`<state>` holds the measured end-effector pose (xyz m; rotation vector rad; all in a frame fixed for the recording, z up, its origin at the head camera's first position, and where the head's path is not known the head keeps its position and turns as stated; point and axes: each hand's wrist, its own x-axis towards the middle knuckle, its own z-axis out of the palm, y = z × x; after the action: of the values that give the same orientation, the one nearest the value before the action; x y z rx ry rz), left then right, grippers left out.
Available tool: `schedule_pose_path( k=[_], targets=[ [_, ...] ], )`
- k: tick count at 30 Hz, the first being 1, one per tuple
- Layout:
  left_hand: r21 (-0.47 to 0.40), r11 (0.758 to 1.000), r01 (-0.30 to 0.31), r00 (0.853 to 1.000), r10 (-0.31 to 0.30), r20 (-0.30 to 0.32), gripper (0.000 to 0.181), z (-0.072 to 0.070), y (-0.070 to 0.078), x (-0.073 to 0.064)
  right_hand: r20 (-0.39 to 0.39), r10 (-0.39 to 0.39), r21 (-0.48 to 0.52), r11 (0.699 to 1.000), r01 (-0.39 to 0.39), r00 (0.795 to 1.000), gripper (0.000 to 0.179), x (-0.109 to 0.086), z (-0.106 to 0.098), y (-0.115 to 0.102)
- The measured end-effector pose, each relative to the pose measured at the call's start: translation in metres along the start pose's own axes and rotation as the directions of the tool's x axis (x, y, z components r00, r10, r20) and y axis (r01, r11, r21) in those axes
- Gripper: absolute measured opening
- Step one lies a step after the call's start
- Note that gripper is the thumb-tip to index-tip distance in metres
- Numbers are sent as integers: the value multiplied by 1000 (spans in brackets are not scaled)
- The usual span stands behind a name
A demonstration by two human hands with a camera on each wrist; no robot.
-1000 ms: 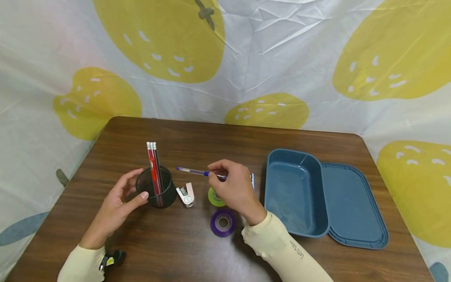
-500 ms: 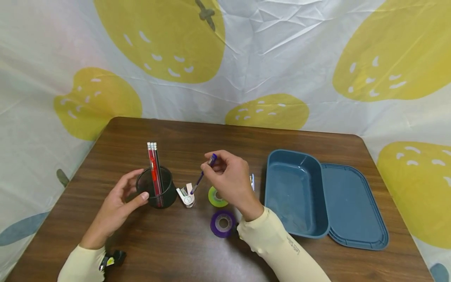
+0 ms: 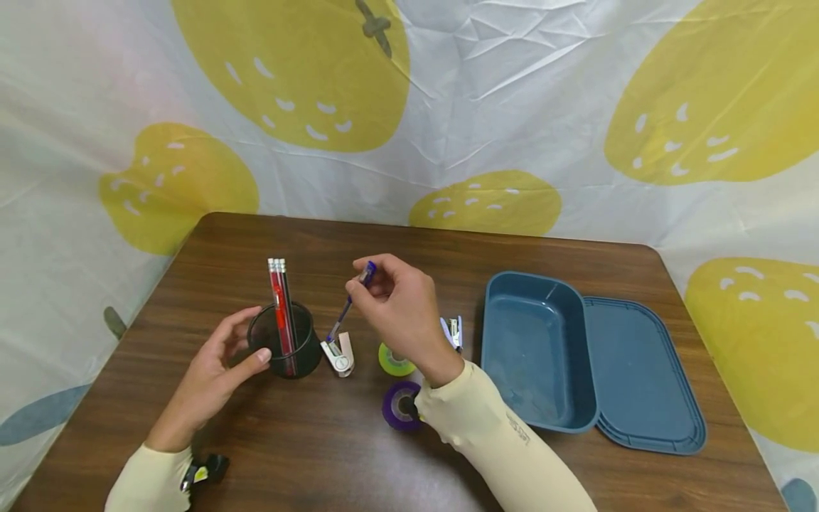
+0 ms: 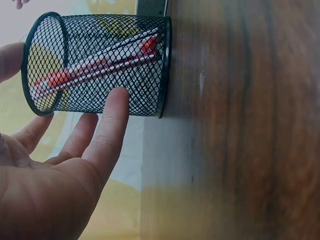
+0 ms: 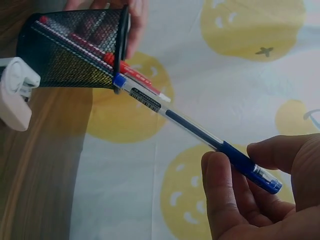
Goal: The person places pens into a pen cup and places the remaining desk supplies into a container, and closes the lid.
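Note:
In the head view my left hand (image 3: 207, 373) holds a black mesh pencil cup (image 3: 309, 358) that stands upright on the table, thumb near the rim and fingers around the far side. Several pencils (image 3: 282, 284) and a red pen (image 3: 279, 313) lean inside it. My right hand (image 3: 406, 313) pinches a clear pen with blue ends (image 5: 192, 129) between thumb and fingers, slanting down to the left. The pen's lower end appears close to the cup's rim in the right wrist view; whether they touch, I cannot tell. Beneath that end lies a small white stapler (image 3: 339, 361).
A green tape roll (image 3: 392, 364) and a purple tape roll (image 3: 392, 412) lie below my right forearm, partly covered. A light blue stapler (image 3: 453, 333) sits behind the wrist. At right are a blue plastic box (image 3: 534, 348) and its lid (image 3: 643, 377).
My right hand has moved left and away from me toward the cup, turning the pen from nearly level to steeply slanted. The left hand and cup stay in place.

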<state>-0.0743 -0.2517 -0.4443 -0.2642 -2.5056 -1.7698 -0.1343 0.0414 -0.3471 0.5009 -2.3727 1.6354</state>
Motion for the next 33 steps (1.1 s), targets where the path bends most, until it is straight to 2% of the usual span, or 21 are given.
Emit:
schedule_pose_path(
  k=[6,19,33],
  targets=[
    [-11,1000,-15,1000,15,6,63,0,0,-1,-3,-1,28,1000,1,1000,17,9,8,-5],
    [-16,1000,2,1000,-2,11,63,-1,0,0,36,2,50,999,-3,999,19,27,31,-10],
    [-12,1000,22,1000,-22,7,63,0,0,0,104,-19,25,1000,17,994,19,28,57,-1]
  ],
)
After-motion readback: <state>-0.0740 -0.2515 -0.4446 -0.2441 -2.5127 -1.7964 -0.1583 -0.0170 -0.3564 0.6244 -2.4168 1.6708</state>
